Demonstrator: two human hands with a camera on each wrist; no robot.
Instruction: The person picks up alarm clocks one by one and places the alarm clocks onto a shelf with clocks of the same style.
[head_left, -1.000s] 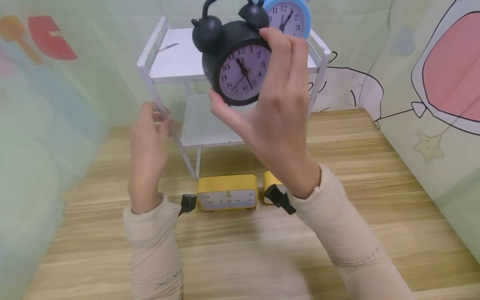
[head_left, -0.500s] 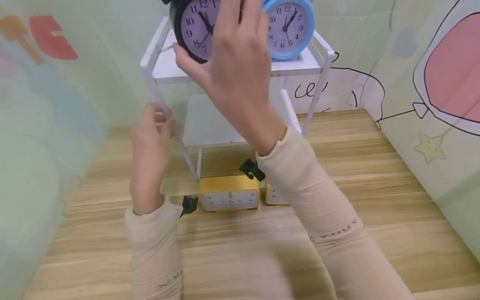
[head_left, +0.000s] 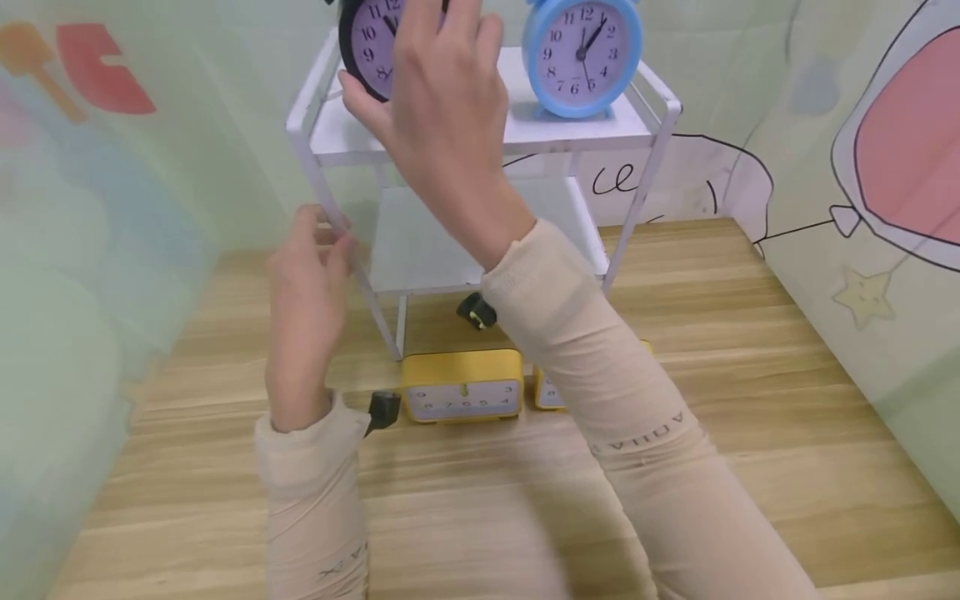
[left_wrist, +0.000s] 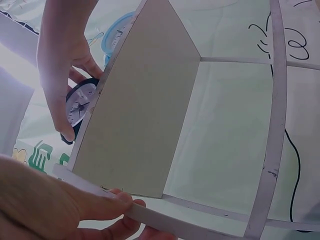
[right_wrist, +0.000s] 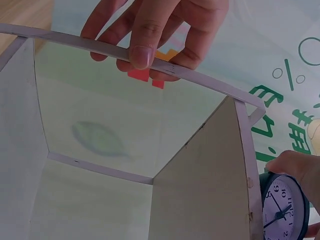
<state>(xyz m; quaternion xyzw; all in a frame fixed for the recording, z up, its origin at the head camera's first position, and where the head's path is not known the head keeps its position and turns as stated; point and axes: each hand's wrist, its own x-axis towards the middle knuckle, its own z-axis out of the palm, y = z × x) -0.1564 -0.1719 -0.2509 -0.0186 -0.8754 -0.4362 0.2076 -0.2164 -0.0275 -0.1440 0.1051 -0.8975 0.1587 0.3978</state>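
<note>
In the head view my right hand grips a black twin-bell alarm clock at the left of the white rack's top shelf. Its top is cut off by the frame, and my fingers cover part of the dial. The right wrist view shows the black clock's face right at the shelf edge. My left hand holds the rack's front left post, thumb on one side and fingers on the other, as the left wrist view shows on the post. A light blue alarm clock stands upright on the shelf's right side.
A yellow rectangular clock stands on the wooden table before the rack. A second yellow clock beside it is partly hidden by my right sleeve. The rack's lower shelf lies beneath. Printed cloth walls surround the table.
My right hand has carried the black clock left and back, from in front of the rack to the left side of its top shelf. The left hand has kept its hold on the post.
</note>
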